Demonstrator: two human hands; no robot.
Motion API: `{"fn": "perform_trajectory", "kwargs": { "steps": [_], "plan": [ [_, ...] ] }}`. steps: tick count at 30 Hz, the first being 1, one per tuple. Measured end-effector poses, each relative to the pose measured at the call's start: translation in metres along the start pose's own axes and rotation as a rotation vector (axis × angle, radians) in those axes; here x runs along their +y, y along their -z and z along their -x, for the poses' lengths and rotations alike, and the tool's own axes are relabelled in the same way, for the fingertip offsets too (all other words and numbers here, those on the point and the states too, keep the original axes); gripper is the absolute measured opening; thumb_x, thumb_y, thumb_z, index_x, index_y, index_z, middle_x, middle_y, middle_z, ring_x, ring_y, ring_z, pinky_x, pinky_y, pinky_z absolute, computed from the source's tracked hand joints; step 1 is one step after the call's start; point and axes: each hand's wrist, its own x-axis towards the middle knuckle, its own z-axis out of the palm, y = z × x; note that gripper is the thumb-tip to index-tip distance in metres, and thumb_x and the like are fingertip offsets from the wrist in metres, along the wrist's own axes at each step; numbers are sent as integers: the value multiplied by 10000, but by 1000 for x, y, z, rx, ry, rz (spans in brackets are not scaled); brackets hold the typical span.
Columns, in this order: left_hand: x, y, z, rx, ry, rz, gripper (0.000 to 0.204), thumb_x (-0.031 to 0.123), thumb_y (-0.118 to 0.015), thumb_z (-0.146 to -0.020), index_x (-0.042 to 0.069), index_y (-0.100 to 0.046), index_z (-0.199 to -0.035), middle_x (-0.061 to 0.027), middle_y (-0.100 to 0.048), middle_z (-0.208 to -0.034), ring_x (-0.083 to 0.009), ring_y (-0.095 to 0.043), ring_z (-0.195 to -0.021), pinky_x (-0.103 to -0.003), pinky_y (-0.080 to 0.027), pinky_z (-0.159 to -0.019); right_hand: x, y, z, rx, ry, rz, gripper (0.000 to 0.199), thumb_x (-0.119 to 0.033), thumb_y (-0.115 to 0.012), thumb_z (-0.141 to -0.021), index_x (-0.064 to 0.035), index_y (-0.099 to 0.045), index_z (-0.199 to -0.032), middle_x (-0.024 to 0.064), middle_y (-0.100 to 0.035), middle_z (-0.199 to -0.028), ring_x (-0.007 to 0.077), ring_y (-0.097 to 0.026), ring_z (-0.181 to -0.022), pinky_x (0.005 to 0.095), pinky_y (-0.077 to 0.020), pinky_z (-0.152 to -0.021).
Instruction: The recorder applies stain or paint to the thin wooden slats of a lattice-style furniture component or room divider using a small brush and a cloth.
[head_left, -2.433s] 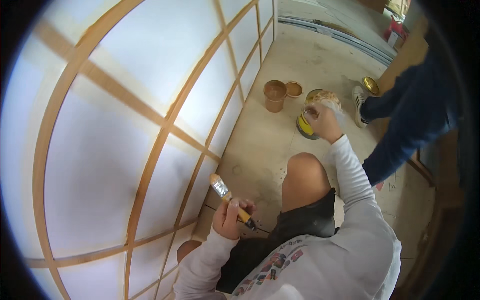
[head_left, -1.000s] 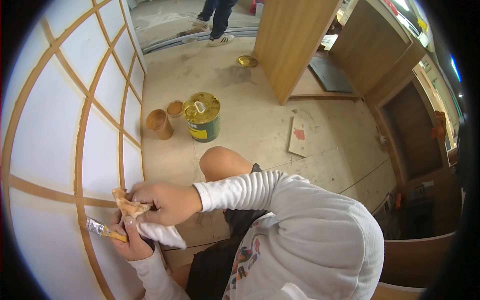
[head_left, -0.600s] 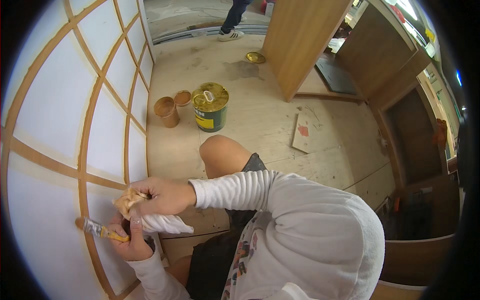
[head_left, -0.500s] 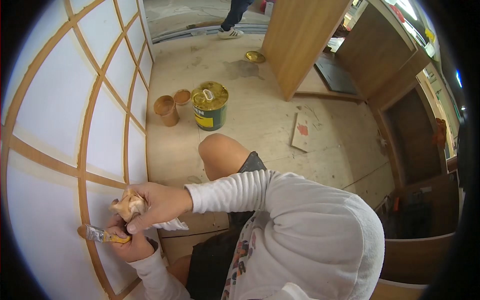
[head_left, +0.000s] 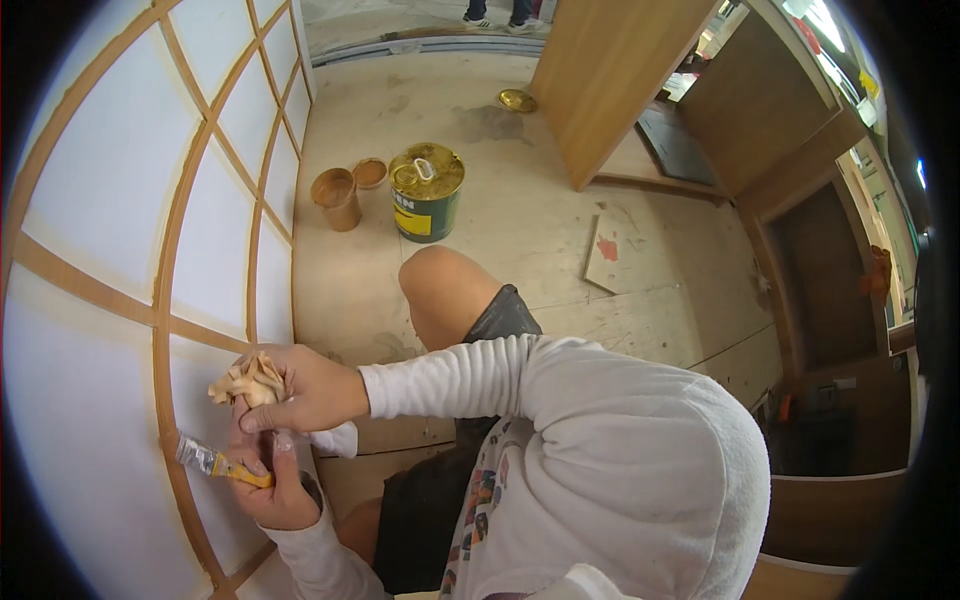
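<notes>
Brown-stained white cloth (head_left: 252, 380) bunches into uneven, crumpled folds.

Cloth (head_left: 248, 384) partly behind right fingers (head_left: 270, 416)

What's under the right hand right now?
A crumpled, stained cloth shows past the right hand, with a white end poking out below it. The middle is covered by the hand, so whether anything is wrapped inside cannot be seen.
</notes>
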Motion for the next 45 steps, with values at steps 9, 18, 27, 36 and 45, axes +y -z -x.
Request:
{"fn": "perform_trajectory", "kwargs": {
  "steps": [9,18,27,36,45],
  "plan": [
    [-6,26,8,111,-17,-95,262,-40,-535,-848,70,-301,-808,-175,-547,-1043,-203,-528,-1003,-291,-428,-844,-13,2,5,-145,-29,-83,230,-63,-677,-766,-21,-583,-971,86,-649,-882,151,-611,-788,281,-485,-725],
    [2,8,-3,158,255,168,304,-11,-595,-827,88,-310,-789,-108,-550,-917,-102,-489,-756,-191,-398,-679,-8,34,2,-79,199,537,200,21,-616,-719,-25,-594,-912,98,-619,-890,225,-611,-827,310,-480,-705],
    [-29,19,-12,69,196,16,329,25,-627,-829,105,-311,-786,-72,-537,-845,-113,-500,-727,-220,-422,-670,-17,52,5,-127,136,529,182,-79,-701,-711,-42,-607,-862,98,-623,-813,231,-609,-712,328,-472,-635],
    [-33,0,-18,50,60,-50,340,-24,-641,-800,84,-318,-776,-138,-577,-917,-175,-553,-825,-298,-459,-778,-28,64,1,-82,-366,90,157,-160,-625,-856,-10,-656,-890,62,-607,-678,71,-522,-637,273,-443,-592],
    [-29,-17,-12,22,72,-126,328,-50,-627,-798,72,-326,-758,-174,-583,-1005,-189,-550,-911,-316,-443,-836,-25,48,9,-68,-313,313,185,-170,-605,-832,15,-609,-850,136,-577,-661,238,-561,-621,330,-441,-609]
  ]
}}
